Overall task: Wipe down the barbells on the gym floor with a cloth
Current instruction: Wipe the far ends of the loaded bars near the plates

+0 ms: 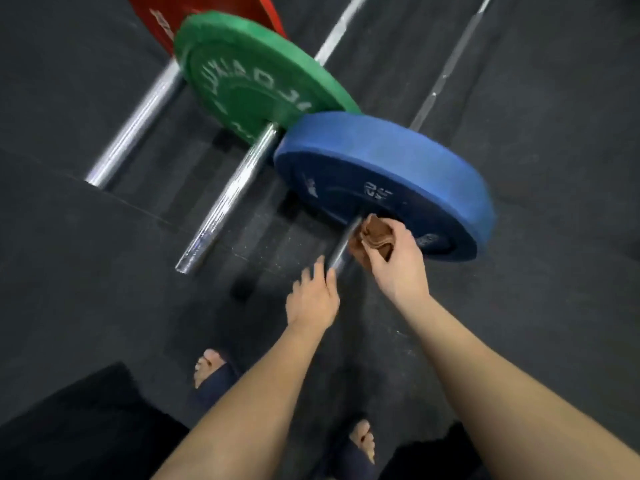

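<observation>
Brown cloth (372,237), pinched by my right hand (398,268), presses the bar (341,251) beside the blue plate (398,157); bar runs toward my left hand (311,297), fingers loosely spread at its tip.

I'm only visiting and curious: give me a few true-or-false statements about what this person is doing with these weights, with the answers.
1. The right hand holds a brown cloth against the bar beside the blue plate. True.
2. The left hand holds a second cloth. False: it holds nothing; its fingers reach towards the end of the bar.
3. Plates in three colours show: blue, green plate and red plate. True.
4. The green plate lies nearest the person. False: the blue one is nearest.
5. The person wears closed shoes. False: open-toed sandals leave the toes bare.
</observation>
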{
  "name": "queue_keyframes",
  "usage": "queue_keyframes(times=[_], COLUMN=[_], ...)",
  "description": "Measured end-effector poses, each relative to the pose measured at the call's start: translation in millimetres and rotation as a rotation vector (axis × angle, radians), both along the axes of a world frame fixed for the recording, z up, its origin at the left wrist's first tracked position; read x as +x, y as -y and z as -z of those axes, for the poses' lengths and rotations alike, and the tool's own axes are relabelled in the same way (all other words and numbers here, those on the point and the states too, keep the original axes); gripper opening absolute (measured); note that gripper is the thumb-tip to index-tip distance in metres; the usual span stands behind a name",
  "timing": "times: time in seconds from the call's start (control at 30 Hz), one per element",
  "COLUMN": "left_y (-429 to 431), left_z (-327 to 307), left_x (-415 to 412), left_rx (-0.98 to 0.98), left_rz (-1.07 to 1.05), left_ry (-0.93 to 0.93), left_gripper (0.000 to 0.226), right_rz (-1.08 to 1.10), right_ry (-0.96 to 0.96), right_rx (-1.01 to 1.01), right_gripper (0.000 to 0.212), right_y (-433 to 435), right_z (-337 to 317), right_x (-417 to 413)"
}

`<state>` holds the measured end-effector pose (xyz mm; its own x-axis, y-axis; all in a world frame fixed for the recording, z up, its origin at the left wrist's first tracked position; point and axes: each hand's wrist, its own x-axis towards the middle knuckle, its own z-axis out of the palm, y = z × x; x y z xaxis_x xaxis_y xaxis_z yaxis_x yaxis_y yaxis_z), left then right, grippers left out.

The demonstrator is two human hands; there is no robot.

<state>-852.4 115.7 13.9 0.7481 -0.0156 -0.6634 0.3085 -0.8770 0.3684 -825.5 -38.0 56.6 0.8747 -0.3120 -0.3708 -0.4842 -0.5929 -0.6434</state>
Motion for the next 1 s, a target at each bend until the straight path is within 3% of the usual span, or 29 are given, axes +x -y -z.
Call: queue_keyframes(times=[0.1,0.27,0.37,0.57,0.73,1.0], left_y=[7,5,2,4,4,-17], left_z=[40,58,64,60,64,61], left_x=[-9,-11,-13,-19,-19,-10], left_rx=[0.118,0.111,0.079,0.042,0.039,-0.176], left_rz=[0.087,0.115,0.113,0.081,0.075,0.065], left_ry=[0.149,0.265,0.31,0.362,0.381,0.216], left_gripper=[0.056,0.053,0.045,0.045,0.046,0.037], right_rz=[-0.106,0.109,0.058,-0.048,-0.108,-0.397], right_ry=[0.104,0.433,0.418,0.349,0.353,0.298], right_rx=[-0.083,-0.074,-0.093,-0.193,-0.332,-0.56], right_gripper=[0.053,0.051,0.052,0.036,0.034,0.042], right_y=[-7,-24,-18,-10,-8,0], right_z=[70,130,132,99,103,85], right_x=[2,-2,-3,8,8,21])
